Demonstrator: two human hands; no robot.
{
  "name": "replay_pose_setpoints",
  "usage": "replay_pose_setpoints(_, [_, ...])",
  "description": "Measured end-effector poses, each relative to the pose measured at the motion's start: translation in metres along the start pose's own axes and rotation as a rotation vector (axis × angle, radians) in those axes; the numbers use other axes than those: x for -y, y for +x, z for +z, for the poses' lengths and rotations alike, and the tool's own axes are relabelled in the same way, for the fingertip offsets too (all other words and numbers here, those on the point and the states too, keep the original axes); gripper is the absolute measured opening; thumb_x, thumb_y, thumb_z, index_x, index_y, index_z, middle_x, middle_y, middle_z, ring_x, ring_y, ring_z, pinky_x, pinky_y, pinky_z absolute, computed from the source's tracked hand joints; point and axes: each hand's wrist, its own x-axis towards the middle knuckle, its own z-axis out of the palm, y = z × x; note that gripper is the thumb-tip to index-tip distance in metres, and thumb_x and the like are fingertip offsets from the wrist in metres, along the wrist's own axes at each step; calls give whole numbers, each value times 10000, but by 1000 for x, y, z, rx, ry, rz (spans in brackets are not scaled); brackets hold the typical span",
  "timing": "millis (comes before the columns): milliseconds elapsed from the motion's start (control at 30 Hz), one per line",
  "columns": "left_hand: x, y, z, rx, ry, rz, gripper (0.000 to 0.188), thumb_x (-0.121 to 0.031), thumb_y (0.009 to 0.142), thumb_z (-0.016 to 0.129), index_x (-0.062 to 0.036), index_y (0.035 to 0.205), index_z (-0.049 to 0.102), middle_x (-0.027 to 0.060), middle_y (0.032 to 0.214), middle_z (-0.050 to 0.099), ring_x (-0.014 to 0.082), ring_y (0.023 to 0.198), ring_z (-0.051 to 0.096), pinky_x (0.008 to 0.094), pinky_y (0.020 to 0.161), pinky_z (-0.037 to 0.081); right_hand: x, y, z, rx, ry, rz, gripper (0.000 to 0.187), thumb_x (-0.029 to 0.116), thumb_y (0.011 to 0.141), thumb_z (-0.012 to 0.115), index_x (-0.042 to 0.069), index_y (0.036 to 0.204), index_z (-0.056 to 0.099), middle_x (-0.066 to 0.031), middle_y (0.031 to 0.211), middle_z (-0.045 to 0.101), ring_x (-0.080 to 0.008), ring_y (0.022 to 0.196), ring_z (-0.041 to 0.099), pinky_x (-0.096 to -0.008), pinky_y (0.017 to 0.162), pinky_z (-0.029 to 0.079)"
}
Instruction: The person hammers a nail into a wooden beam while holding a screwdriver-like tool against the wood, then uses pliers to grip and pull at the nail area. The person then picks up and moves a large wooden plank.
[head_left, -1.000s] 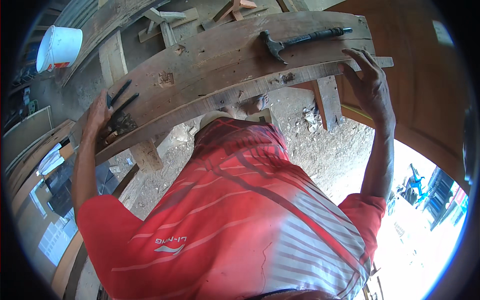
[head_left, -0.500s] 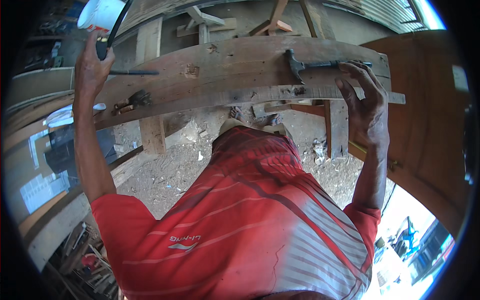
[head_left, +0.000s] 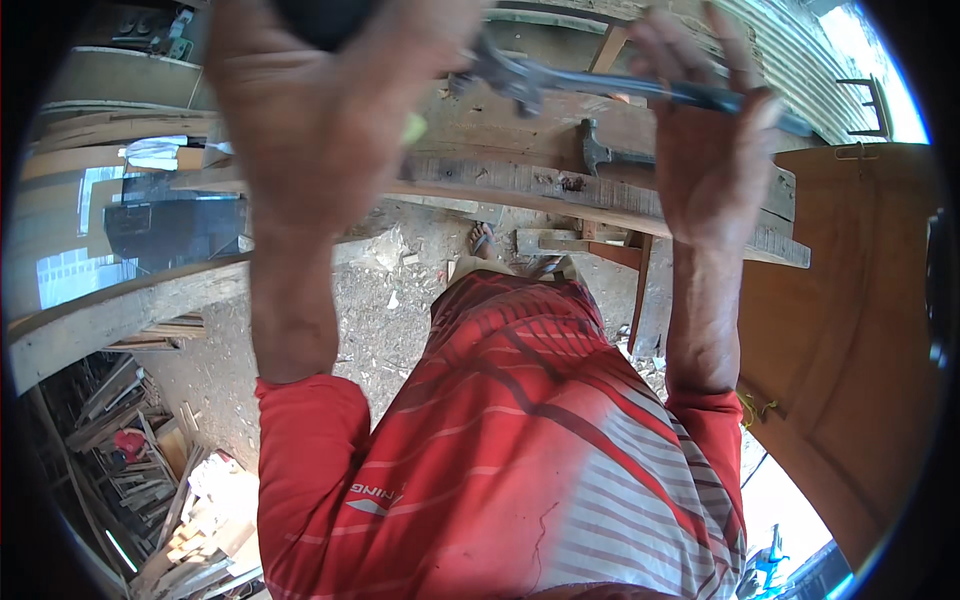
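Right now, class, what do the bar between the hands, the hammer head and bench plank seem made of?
Bar: probably smooth metal, from its bluish-grey sheen. Hammer head: likely dull steel, from its dark grey surface. Bench plank: rough, apparently unfinished wood; grain lines show.

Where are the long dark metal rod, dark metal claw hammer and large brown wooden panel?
Long dark metal rod [head_left: 600,83]: head view, on its shaft.
Dark metal claw hammer [head_left: 594,152]: head view, on its head.
Large brown wooden panel [head_left: 840,290]: head view, on its flat face.

Left grip [head_left: 310,130] holds dark tool [head_left: 528,80]; hammer [head_left: 593,152] on plank [head_left: 480,178].
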Motion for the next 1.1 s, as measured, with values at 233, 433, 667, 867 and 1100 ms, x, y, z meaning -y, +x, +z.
replay_pose_setpoints(233, [26, -71, 44, 96, -103, -357, 253, -69, 898, 774, -47, 1106, 633, 22, 928, 705, 83, 822, 667, 228, 705, 554, 32, 19, -42, 236, 263, -43, 523, 419, 1100, 405, -41, 1197, 634, 47, 693, 421, -57, 526, 326, -243, 542, 338])
replay_pose_setpoints(433, [31, -105, 44, 46, 8, -511, 230, -50, 899, 766, -50, 1078, 621, -9, 875, 663, 51, 799, 626, 216, 700, 510, 6, 10, -13, 199, -66, 45, 495, 423, 1080, 485, -29, 1039, 683, 7, 617, 538, -74, 448, 407, -246, 446, 296])
replay_pose_setpoints(667, [45, -109, 43, 47, 198, -564, 240, -116, 916, 766, -38, 1086, 616, -5, 847, 663, 58, 782, 633, 235, 688, 535, 10, 25, 14, 81, -197, 319, 510, 502, 1028, 571, 16, 893, 645, 18, 566, 450, -77, 444, 378, -252, 432, 288])
replay_pose_setpoints(867, [53, -96, 47, 107, 25, -651, 304, -144, 911, 774, -29, 1133, 603, 18, 810, 675, 88, 747, 669, 272, 684, 587, -8, 41, 16, 85, -166, 346, 510, 521, 1019, 578, 30, 899, 647, 27, 586, 443, -69, 447, 343, -242, 434, 264])
replay_pose_setpoints(1100, [60, -101, 48, 57, 14, -588, 335, -167, 913, 778, -37, 1168, 604, 37, 849, 696, 97, 785, 692, 266, 678, 588, 3, 34, 28, 70, -324, 282, 510, 527, 1014, 583, 34, 904, 653, 35, 606, 455, -56, 453, 341, -235, 416, 228])
